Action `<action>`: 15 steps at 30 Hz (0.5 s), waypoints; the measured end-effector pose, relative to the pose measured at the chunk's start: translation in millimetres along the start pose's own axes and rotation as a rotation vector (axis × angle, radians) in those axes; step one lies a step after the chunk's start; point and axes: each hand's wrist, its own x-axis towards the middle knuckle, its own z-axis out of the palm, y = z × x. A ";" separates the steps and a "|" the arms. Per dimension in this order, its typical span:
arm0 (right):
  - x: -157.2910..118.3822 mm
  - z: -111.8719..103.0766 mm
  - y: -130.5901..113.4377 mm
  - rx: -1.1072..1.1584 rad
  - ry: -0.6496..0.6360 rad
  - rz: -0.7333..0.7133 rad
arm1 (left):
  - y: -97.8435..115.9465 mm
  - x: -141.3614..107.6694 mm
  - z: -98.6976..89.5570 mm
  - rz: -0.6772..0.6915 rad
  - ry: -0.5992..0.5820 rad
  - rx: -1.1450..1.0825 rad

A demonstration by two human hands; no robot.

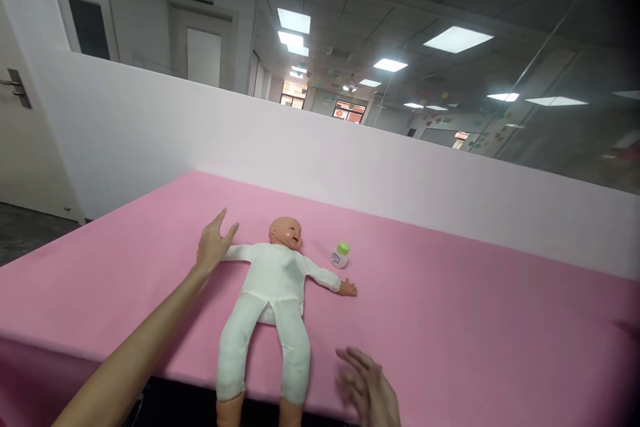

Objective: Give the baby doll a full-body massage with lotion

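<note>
A baby doll (pixel 275 273) in a white top and trousers lies on its back, arms spread and head turned to the right. Its feet reach over the front edge of the pink table (pixel 450 320). My left hand (pixel 215 240) is at the doll's outstretched arm on the left, thumb and fingers apart, covering that arm's end. Whether it touches the arm I cannot tell. To the right of the doll's legs is my right hand (pixel 367 383), somewhat blurred, its fingers loosely bent and apart with nothing seen in them. A small jar with a green lid (pixel 341 255) stands above the doll's right-hand arm.
A white half wall (pixel 320 153) runs along the table's far side, with glass panes above it. At the far left is a door with a handle (pixel 19 88). The table's front edge drops off near my body.
</note>
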 end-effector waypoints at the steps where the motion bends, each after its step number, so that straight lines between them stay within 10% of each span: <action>1: 13.1 11.7 -2.6 0.021 -0.044 0.038 | 10.7 -1.2 10.8 0.042 -0.017 -0.070; 9: 95.1 94.0 -14.2 0.297 -0.212 0.463 | 50.9 -8.9 99.6 0.043 -0.380 -0.197; 15: 127.9 120.2 -12.6 0.376 -0.334 0.454 | 55.5 -4.8 127.2 -0.021 -0.467 -0.045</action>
